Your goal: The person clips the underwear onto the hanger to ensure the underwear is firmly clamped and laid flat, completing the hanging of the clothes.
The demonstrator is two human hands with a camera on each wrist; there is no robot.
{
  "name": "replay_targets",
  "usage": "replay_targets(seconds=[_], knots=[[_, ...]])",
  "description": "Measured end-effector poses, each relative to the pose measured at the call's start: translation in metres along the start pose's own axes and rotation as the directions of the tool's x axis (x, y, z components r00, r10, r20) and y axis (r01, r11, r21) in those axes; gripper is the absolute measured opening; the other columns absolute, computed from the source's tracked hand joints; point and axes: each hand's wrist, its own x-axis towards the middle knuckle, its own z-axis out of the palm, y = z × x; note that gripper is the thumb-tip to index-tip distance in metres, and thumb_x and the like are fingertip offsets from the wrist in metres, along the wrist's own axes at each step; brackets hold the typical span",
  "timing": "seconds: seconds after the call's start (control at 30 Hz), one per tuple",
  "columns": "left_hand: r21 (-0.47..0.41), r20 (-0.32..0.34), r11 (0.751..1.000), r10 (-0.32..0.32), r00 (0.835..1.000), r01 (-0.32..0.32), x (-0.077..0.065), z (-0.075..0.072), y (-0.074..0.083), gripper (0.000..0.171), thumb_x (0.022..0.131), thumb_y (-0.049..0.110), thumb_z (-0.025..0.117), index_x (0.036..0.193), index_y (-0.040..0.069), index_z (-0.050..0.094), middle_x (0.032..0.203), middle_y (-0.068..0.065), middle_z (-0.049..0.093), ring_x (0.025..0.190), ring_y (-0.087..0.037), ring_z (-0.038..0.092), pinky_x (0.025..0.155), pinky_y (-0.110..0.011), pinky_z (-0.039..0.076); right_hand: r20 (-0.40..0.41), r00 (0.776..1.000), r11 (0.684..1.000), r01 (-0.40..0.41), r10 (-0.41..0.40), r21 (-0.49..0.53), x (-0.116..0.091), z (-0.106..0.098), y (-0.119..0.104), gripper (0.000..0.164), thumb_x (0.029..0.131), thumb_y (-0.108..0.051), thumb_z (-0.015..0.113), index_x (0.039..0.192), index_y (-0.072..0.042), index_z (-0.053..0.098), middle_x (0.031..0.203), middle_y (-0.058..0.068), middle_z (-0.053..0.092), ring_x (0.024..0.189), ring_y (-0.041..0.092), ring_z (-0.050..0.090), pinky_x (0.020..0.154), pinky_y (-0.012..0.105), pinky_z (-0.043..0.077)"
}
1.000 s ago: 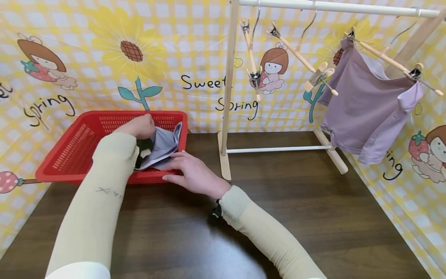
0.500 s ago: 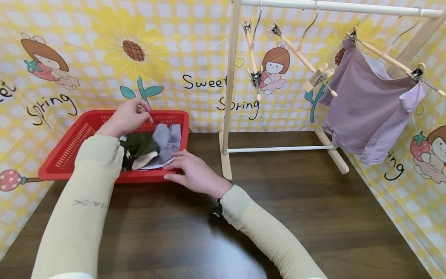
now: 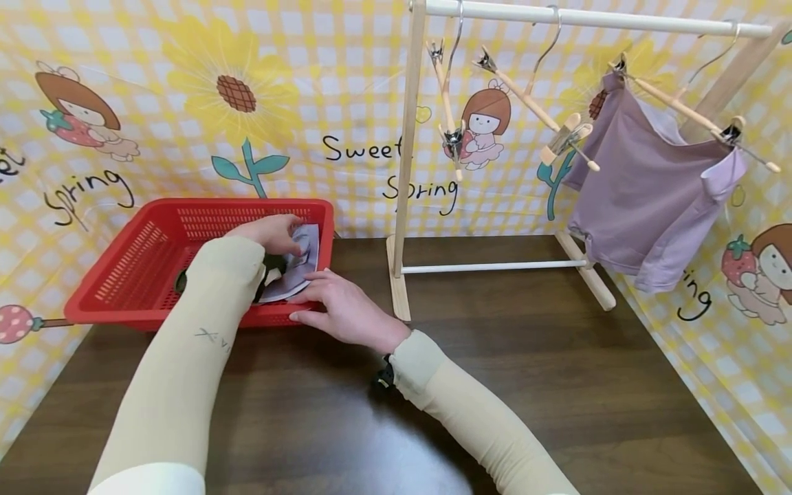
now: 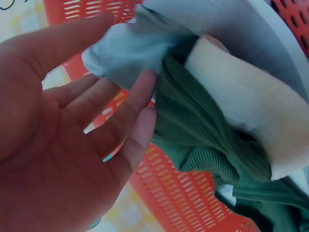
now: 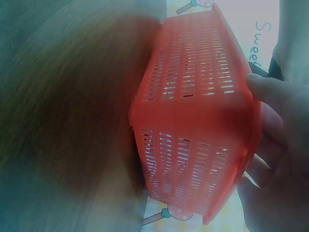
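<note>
The red plastic basket (image 3: 117,315) stands at the left of the table with crumpled clothes in its right end. My left hand (image 3: 269,234) is inside it, above the clothes. In the left wrist view the fingers (image 4: 140,92) are extended beside a dark green ribbed garment (image 4: 193,101), with the thumb apart near a pale grey garment (image 4: 128,55). A cream-coloured piece of cloth (image 4: 246,96) lies next to the green one. My right hand (image 3: 346,309) grips the basket's front right corner, thumb on the rim in the right wrist view.
A wooden rack (image 3: 405,158) with a white top bar (image 3: 588,15) stands at the right. Two bare clip hangers (image 3: 447,96) hang on it. A lilac garment (image 3: 650,192) is clipped to a third hanger. Patterned cloth (image 3: 359,69) covers the wall behind.
My left hand rose and drew left off the clothes, then came back down and right over them. The right hand has stayed on the basket corner.
</note>
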Motion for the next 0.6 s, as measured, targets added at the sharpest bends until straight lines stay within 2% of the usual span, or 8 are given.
replay_targets(seconds=[0.1,0.17,0.23,0.33,0.4,0.47,0.6], knots=[[0.037,0.037,0.999,-0.034,0.999,0.032,-0.004,-0.004,0.003,0.037,0.085,0.014,0.067,0.115,-0.006,0.060,0.098,-0.021,0.059,0.087,-0.033,0.054,0.076,-0.044,0.046,-0.003,1.000,1.000,0.002,-0.002,0.008,0.001,0.000,0.000,0.029,0.089,-0.036,0.064,0.111,-0.018,0.071,0.105,-0.011,0.065,0.124,0.013,0.040,0.101,0.016,0.024],[0.076,0.042,0.996,-0.045,0.998,0.042,-0.007,-0.006,0.002,0.023,0.085,0.016,0.066,0.099,-0.003,0.066,0.081,-0.015,0.060,0.075,-0.029,0.054,0.065,-0.037,0.045,-0.003,1.000,1.000,-0.002,0.002,0.013,0.001,-0.001,-0.001,0.029,0.089,-0.036,0.064,0.110,-0.018,0.071,0.105,-0.011,0.065,0.125,0.013,0.040,0.101,0.016,0.024],[0.092,0.012,0.995,-0.034,0.999,0.032,-0.010,-0.009,0.001,0.022,0.085,0.017,0.066,0.094,-0.003,0.067,0.078,-0.013,0.059,0.071,-0.028,0.054,0.061,-0.035,0.044,0.000,1.000,1.000,-0.005,0.004,0.016,0.001,-0.001,-0.002,0.029,0.089,-0.036,0.064,0.110,-0.018,0.071,0.105,-0.011,0.065,0.125,0.013,0.039,0.101,0.016,0.024],[0.084,-0.093,0.996,0.014,0.996,-0.006,-0.014,-0.015,-0.001,0.027,0.087,0.020,0.063,0.100,-0.004,0.064,0.087,-0.016,0.060,0.076,-0.029,0.054,0.064,-0.039,0.046,0.005,1.000,1.000,-0.005,0.005,0.015,0.000,-0.001,-0.002,0.028,0.089,-0.036,0.063,0.110,-0.018,0.071,0.105,-0.012,0.065,0.125,0.013,0.039,0.102,0.016,0.023],[0.063,-0.177,0.997,0.053,0.983,-0.042,-0.017,-0.020,-0.003,0.031,0.089,0.020,0.060,0.110,-0.004,0.061,0.094,-0.019,0.060,0.079,-0.031,0.053,0.066,-0.042,0.046,0.006,1.000,1.000,-0.006,0.006,0.017,0.000,-0.001,-0.002,0.028,0.090,-0.035,0.063,0.111,-0.019,0.071,0.105,-0.013,0.065,0.125,0.012,0.039,0.102,0.016,0.023],[0.044,-0.263,0.996,0.089,0.961,-0.080,-0.021,-0.027,-0.005,0.030,0.092,0.022,0.056,0.109,-0.002,0.059,0.094,-0.021,0.058,0.080,-0.032,0.053,0.067,-0.044,0.045,0.004,1.000,1.000,-0.007,0.007,0.018,-0.001,-0.001,-0.001,0.029,0.090,-0.035,0.062,0.112,-0.019,0.070,0.106,-0.013,0.065,0.125,0.013,0.039,0.102,0.017,0.023],[-0.030,-0.408,0.992,0.102,0.907,-0.125,-0.033,-0.040,-0.004,0.028,0.096,0.028,0.049,0.098,0.001,0.052,0.083,-0.018,0.051,0.072,-0.032,0.051,0.061,-0.042,0.041,-0.005,1.000,1.000,-0.009,0.009,0.021,-0.001,0.000,-0.002,0.029,0.090,-0.035,0.063,0.111,-0.017,0.070,0.106,-0.011,0.065,0.125,0.013,0.039,0.101,0.016,0.024]])
